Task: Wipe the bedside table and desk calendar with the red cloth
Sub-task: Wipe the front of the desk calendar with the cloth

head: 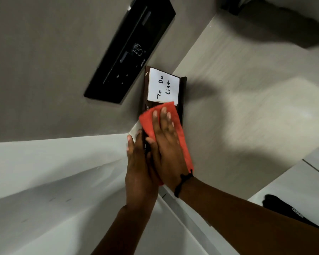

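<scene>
A dark brown desk calendar (182, 96) with a white "To Do List" pad (163, 86) stands on the pale bedside table (238, 107), against the grey wall. My right hand (168, 144) lies flat on the red cloth (175, 115) and presses it onto the calendar's lower face. My left hand (138, 166) grips the calendar's left edge, with its fingertips beside the cloth. Most of the calendar's lower half is hidden under the cloth and hands.
A black wall control panel (131, 46) sits on the grey wall just left of the calendar. White bedding (53, 181) fills the lower left. A black item (284, 208) lies at the lower right beyond the table's edge.
</scene>
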